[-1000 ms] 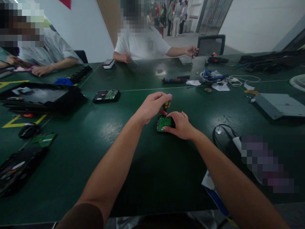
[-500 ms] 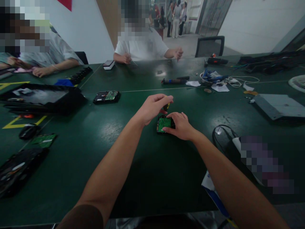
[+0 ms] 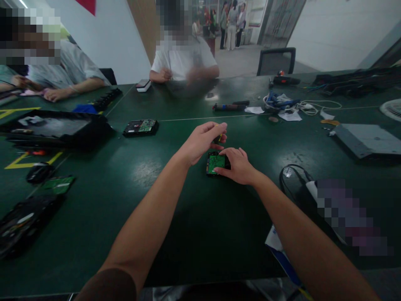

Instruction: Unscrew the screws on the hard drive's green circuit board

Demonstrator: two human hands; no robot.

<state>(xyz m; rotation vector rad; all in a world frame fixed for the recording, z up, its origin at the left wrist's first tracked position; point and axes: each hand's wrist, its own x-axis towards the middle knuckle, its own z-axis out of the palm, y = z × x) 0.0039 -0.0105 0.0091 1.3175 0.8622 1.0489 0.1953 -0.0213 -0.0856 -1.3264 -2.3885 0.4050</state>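
A small black hard drive (image 3: 215,163) with a green circuit board facing up lies on the dark green table (image 3: 194,234) in front of me. My right hand (image 3: 238,165) rests on its right edge, fingers curled over it, holding it down. My left hand (image 3: 202,141) is closed round a small screwdriver (image 3: 219,138) with a yellow and black handle, held upright above the drive's far edge. Most of the tool is hidden by my fingers.
A second hard drive (image 3: 140,126) lies further left. A black tray (image 3: 53,129) and loose boards (image 3: 58,184) sit at the left. Cables (image 3: 294,104), a grey metal cover (image 3: 366,140) and a black cord (image 3: 293,177) lie at the right. Two people (image 3: 184,58) sit across.
My hands have barely shifted over the drive. The person across the table has pulled an outstretched arm back in toward the body.
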